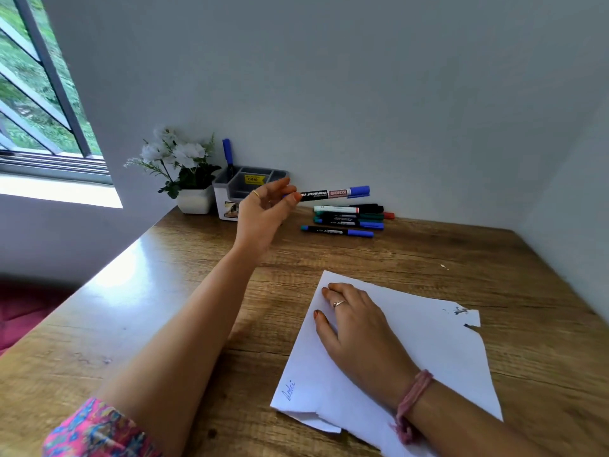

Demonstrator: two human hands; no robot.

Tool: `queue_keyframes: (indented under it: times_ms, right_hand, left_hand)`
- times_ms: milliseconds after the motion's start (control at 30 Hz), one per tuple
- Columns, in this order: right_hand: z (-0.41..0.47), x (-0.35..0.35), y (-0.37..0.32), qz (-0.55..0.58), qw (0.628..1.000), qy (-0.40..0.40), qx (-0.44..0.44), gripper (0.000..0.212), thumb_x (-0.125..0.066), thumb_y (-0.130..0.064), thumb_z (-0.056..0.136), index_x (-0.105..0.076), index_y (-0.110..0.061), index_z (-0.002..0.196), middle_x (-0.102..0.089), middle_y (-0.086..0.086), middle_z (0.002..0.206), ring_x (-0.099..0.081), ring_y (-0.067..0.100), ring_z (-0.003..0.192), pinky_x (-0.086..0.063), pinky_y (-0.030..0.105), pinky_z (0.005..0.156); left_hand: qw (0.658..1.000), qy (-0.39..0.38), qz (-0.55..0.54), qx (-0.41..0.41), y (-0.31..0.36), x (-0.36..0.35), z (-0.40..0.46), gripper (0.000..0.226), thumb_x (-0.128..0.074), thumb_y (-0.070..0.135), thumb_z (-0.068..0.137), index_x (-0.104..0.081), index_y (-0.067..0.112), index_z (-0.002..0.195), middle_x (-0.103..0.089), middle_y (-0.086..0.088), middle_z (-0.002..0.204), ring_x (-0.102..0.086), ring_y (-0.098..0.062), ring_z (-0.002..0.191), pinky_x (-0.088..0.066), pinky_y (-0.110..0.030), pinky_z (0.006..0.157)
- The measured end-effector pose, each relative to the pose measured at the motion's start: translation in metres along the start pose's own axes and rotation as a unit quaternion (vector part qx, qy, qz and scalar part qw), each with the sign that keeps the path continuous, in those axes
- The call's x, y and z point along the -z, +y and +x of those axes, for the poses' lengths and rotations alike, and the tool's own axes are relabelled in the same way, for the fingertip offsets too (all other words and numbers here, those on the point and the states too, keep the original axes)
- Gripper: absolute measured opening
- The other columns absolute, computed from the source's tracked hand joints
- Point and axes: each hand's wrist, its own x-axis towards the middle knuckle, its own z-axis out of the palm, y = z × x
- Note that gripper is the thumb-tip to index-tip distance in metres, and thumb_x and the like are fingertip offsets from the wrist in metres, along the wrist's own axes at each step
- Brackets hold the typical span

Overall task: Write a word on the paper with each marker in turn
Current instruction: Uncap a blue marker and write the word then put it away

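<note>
Left grip (263, 209) clamped on one blue marker (333, 193), right grip (356, 319) flat, fingers apart, on one paper (428, 351).

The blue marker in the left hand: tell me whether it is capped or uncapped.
Capped. The blue marker held by the left hand has its blue cap on the far end; no tip shows there.

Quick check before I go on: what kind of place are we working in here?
Probably a home desk or study corner. A wooden table sits in a wall corner beside a window, with a desk organiser, a potted white flower and a row of markers.
</note>
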Motion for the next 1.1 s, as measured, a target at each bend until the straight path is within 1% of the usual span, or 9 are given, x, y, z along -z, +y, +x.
queue_keyframes:
  times_ms: [200, 433, 533, 633, 733, 833, 933, 1033, 1100]
  right_hand:
    - [0.000, 0.001, -0.002, 0.013, 1.000, 0.007, -0.010, 0.050, -0.036, -0.042, 0.098, -0.037, -0.018, 0.142, -0.038, -0.004, 0.146, -0.032, 0.010, 0.133, -0.024, 0.022, 0.109]
    - [0.005, 0.007, 0.001, 0.081, 0.996, -0.014, -0.028, 0.038, -0.052, -0.032, 0.094, -0.051, -0.013, 0.127, -0.050, 0.002, 0.125, -0.047, 0.018, 0.114, -0.039, 0.026, 0.094]
    - [0.014, 0.022, 0.006, 0.132, 0.990, 0.011, -0.045, 0.033, -0.054, -0.008, 0.090, -0.056, -0.011, 0.123, -0.055, 0.004, 0.120, -0.052, 0.019, 0.111, -0.033, 0.016, 0.082]
    - [0.022, 0.041, 0.010, 0.221, 0.972, 0.044, -0.066, 0.030, -0.047, 0.001, 0.092, -0.061, -0.016, 0.112, -0.063, 0.000, 0.098, -0.058, 0.011, 0.089, -0.038, 0.014, 0.068]
    - [0.026, 0.057, 0.013, 0.367, 0.925, 0.029, -0.096, 0.023, -0.044, -0.009, 0.098, -0.065, -0.015, 0.106, -0.065, -0.008, 0.076, -0.056, -0.002, 0.061, -0.042, 0.012, 0.054]
    - [0.025, 0.068, 0.011, 0.499, 0.853, -0.035, -0.152, 0.032, -0.052, -0.038, 0.092, -0.072, -0.014, 0.097, -0.065, -0.005, 0.068, -0.049, 0.005, 0.055, -0.035, 0.018, 0.052]
    - [0.018, 0.066, 0.003, 0.472, 0.863, -0.128, -0.129, 0.051, -0.058, -0.062, 0.072, -0.076, -0.018, 0.089, -0.058, -0.002, 0.070, -0.041, 0.012, 0.062, -0.034, 0.023, 0.058]
    - [0.013, 0.063, -0.006, 0.420, 0.889, -0.164, -0.079, 0.042, -0.060, -0.055, 0.073, -0.075, -0.020, 0.091, -0.047, -0.005, 0.061, -0.039, 0.012, 0.061, -0.037, 0.027, 0.063]
    - [0.014, 0.061, -0.006, 0.446, 0.879, -0.146, -0.079, 0.038, -0.064, -0.048, 0.073, -0.074, -0.017, 0.090, -0.047, -0.003, 0.062, -0.039, 0.012, 0.060, -0.038, 0.025, 0.061]
  left_hand:
    - [0.977, 0.009, -0.206, 0.063, 0.022, 0.029, -0.047, 0.034, -0.061, -0.003, 0.086, -0.057, -0.001, 0.120, -0.070, -0.011, 0.101, -0.068, -0.020, 0.095, -0.057, -0.026, 0.077]
    - [0.973, -0.009, -0.205, 0.101, 0.033, 0.036, -0.072, 0.030, -0.063, 0.001, 0.085, -0.061, -0.003, 0.115, -0.069, -0.014, 0.103, -0.069, -0.018, 0.088, -0.057, -0.024, 0.070]
    - [0.976, -0.035, -0.177, 0.120, 0.036, 0.029, -0.074, 0.030, -0.062, 0.002, 0.086, -0.060, -0.003, 0.115, -0.069, -0.011, 0.099, -0.069, -0.015, 0.083, -0.057, -0.023, 0.068]
    - [0.973, -0.052, -0.183, 0.130, 0.038, 0.030, -0.073, 0.030, -0.064, 0.004, 0.084, -0.061, -0.001, 0.113, -0.072, -0.009, 0.092, -0.070, -0.014, 0.081, -0.059, -0.022, 0.069]
    - [0.970, -0.068, -0.194, 0.129, 0.044, 0.032, -0.071, 0.032, -0.068, 0.008, 0.077, -0.064, 0.002, 0.108, -0.073, -0.007, 0.092, -0.070, -0.012, 0.081, -0.057, -0.019, 0.068]
    - [0.968, -0.117, -0.174, 0.140, 0.047, 0.028, -0.076, 0.030, -0.067, 0.008, 0.076, -0.065, 0.003, 0.105, -0.074, -0.007, 0.091, -0.070, -0.011, 0.078, -0.057, -0.018, 0.065]
    - [0.964, -0.172, -0.138, 0.152, 0.046, 0.022, -0.083, 0.034, -0.069, 0.010, 0.072, -0.066, 0.003, 0.105, -0.072, -0.010, 0.096, -0.069, -0.010, 0.076, -0.057, -0.018, 0.064]
    - [0.962, -0.189, -0.125, 0.152, 0.043, 0.015, -0.089, 0.041, -0.068, 0.010, 0.073, -0.063, 0.001, 0.113, -0.069, -0.012, 0.103, -0.069, -0.011, 0.078, -0.056, -0.018, 0.065]
    - [0.962, -0.192, -0.118, 0.154, 0.041, 0.013, -0.090, 0.041, -0.066, 0.015, 0.075, -0.061, 0.002, 0.114, -0.070, -0.010, 0.100, -0.069, -0.012, 0.081, -0.058, -0.021, 0.070]
